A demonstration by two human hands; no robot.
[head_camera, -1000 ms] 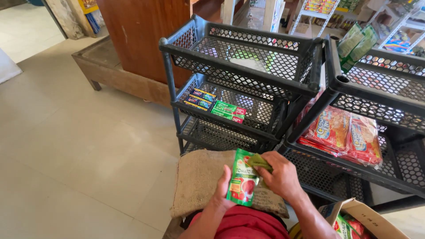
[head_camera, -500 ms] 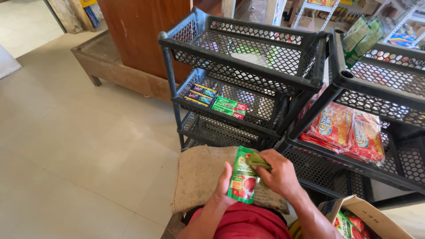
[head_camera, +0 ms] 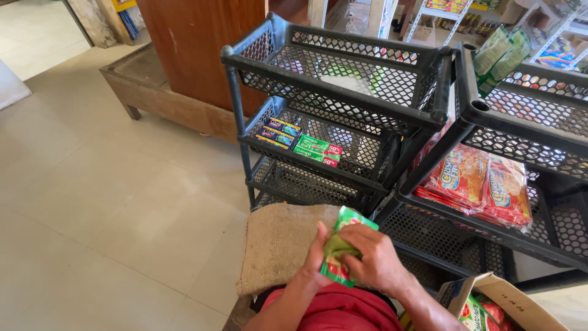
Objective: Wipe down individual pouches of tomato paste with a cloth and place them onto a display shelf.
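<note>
Head view: left hand [head_camera: 316,260] and right hand [head_camera: 373,260] both clench a green packet [head_camera: 340,252] over burlap sacking [head_camera: 278,245].

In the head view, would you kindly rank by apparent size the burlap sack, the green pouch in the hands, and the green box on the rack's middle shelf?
1. burlap sack, clearly largest.
2. green pouch, partly covered by the left hand and right hand.
3. green box, though it lies farther from the camera, so ranks 2 and 3 are unsure.

Green packet [head_camera: 340,257]: gripped by left hand [head_camera: 316,260] and right hand [head_camera: 373,260], over burlap sack [head_camera: 278,245]; black mesh racks [head_camera: 343,79] stood behind, cardboard box [head_camera: 508,303] at right.
</note>
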